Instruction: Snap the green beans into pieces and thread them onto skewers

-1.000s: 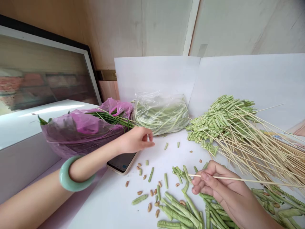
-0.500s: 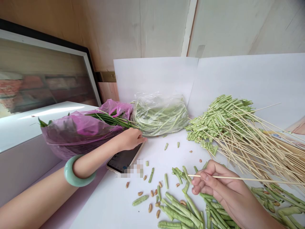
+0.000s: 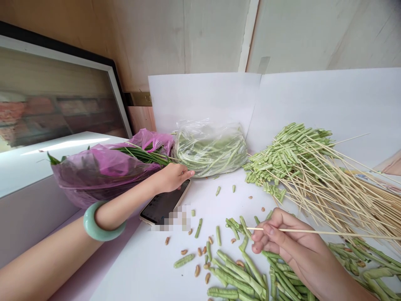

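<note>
My right hand pinches a thin bamboo skewer between thumb and fingers. The skewer lies nearly level, its bare tip pointing left above cut green bean pieces. My left hand, with a pale green bangle on the wrist, is over the far end of a phone. One finger stretches out to the right past the phone's edge; the other fingers are mostly hidden beneath the hand. Whether it touches the screen I cannot tell. Part of the phone's near end is blurred out.
A purple bag of leafy greens lies behind my left arm. At the back is a clear bag of long beans. Back right, bean-loaded skewers are piled beside many bare sticks. Loose brown seeds dot the white table.
The outstretched finger of my left hand has lifted and extended a little farther right over the phone. My right hand and the skewer stay almost still; the view has shifted slightly.
</note>
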Motion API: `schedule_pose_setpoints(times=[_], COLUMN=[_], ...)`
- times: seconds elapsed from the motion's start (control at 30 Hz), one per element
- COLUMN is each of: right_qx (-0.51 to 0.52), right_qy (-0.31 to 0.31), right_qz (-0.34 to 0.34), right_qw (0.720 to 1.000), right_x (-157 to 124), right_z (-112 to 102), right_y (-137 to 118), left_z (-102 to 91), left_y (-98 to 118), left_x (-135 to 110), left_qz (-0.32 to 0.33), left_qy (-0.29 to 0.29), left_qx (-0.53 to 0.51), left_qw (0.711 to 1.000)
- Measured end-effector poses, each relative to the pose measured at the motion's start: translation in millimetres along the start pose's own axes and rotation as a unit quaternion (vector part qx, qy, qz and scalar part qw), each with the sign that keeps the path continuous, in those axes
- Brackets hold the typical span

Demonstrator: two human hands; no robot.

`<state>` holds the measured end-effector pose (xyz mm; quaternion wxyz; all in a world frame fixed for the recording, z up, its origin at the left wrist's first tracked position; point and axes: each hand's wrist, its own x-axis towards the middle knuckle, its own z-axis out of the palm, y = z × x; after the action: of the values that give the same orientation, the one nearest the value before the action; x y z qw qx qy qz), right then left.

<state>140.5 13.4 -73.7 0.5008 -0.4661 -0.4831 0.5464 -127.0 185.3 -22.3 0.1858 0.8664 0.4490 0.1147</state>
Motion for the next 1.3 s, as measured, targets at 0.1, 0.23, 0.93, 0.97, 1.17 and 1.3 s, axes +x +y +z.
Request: schedule_pose_setpoints(times=[0.1,0.23,0.93,0.97,1.17,1.3], right_qx=[0.005,0.013,0.002,-0.007,-0.012,-0.008], right_qy=[-0.005,-0.006,0.043,0.039,0.025,0.046], right_qz=[0.000,0.006,0.003,0.003,0.001,0.007], right_qw=[1.000,1.000,0.999,0.999,1.000,0.999], right_x=[-1,-2,-4,-4,-4,-6], right_z=[0,2,11,10,7,12], right_y=[1,0,-8,-7,-5,-8], left_z=[2.0,7.1,2.3,2.3,1.9,1.8], left_y=[-1,-5,-9,-9,-8,-7], left_x=[-1,0,5,5,5,5], left_qz=[-0.002,-0.010,-0.023,-0.022,-0.026,-0.028], left_qy=[-0.016,-0.034,-0.002,-0.001,0.000,0.004], left_qx=[-0.008,-0.008,-0.045,-0.047,-0.048,-0.049], left_qw=[1.000,0.999,0.999,0.999,0.999,0.998])
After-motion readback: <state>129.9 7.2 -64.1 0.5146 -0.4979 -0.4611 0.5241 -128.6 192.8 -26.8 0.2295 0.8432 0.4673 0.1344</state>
